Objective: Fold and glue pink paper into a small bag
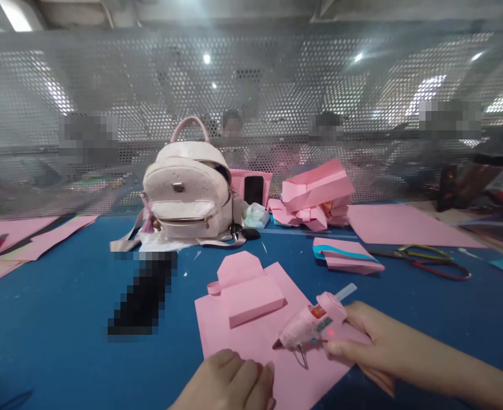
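Observation:
My right hand (373,341) is wrapped round the handle of a pink hot glue gun (306,324). Its dark nozzle points left and down above a pink paper sheet (319,381), and a clear glue stick (346,291) juts from its back. A small red light glows on the handle. At the lower edge my left hand (234,381) rests on the sheet with fingers curled in; what lies under them, if anything, is hidden. Beyond it a folded pink paper piece (253,299), box-like with a rounded upper flap and a small side loop, lies on the sheet.
A cream backpack (187,191) stands on the blue table (63,319) against a perforated screen (268,85). Beside it are a phone (254,189) and pink folded paper (315,193). Scissors (430,256) lie right, near a pink-and-blue paper piece (347,256). Pink sheets (409,224) lie farther back.

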{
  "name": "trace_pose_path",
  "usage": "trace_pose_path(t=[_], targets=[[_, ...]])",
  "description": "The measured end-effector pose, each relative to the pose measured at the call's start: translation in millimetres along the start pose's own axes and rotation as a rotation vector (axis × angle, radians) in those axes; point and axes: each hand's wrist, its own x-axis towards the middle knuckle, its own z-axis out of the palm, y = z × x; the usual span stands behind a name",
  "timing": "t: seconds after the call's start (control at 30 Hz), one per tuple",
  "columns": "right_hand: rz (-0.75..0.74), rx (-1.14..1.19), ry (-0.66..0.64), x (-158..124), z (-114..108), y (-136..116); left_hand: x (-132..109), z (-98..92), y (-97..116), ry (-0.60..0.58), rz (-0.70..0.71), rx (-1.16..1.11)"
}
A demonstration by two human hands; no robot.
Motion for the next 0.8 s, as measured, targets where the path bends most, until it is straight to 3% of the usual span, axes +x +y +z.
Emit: trace_pose_path(t=[0.3,0.53,0.8], targets=[[-0.019,0.017,-0.042,1.1,6.9,3.3,-4.1,-0.5,2.8,-0.029,-0.032,-0.018],[-0.014,-0.033,-0.091,-2.2,11.9,-9.4,-6.6,-3.8,6.3,-0.055,-0.077,-0.071],[-0.037,-0.066,-0.062,-4.1,14.0,-3.6,-3.7,-7.5,7.5,-0.055,-0.125,-0.088]])
